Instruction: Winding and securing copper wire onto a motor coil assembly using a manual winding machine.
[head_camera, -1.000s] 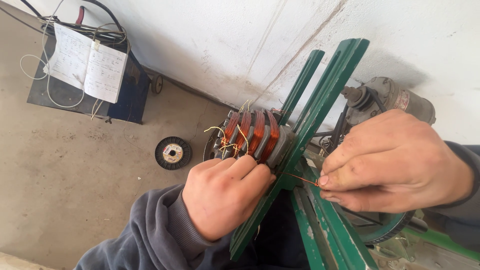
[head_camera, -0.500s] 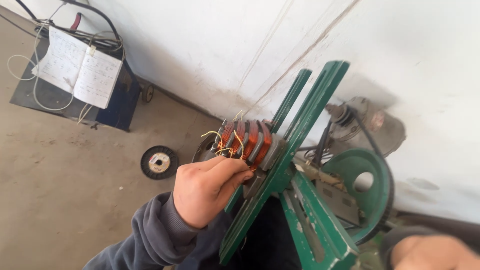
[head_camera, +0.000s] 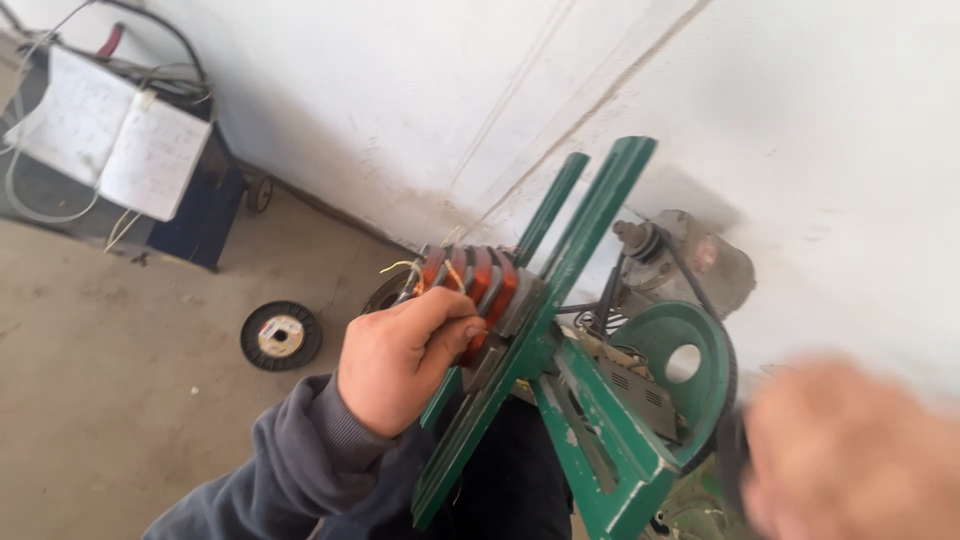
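Left hand (head_camera: 405, 360): closed around copper coil (head_camera: 470, 285), held against green frame (head_camera: 545, 330).
Right hand (head_camera: 850, 450): blurred, right of frame; grip cannot be told.

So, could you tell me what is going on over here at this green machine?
A person is working at a green metal winding frame set against a white wall. Their left hand grips a set of copper-coloured wire coils mounted on the frame. Their right hand is blurred at the lower right, apart from the coils, so what it holds cannot be told. A green pulley wheel with a belt to a small motor sits behind. A wire spool lies on the floor.
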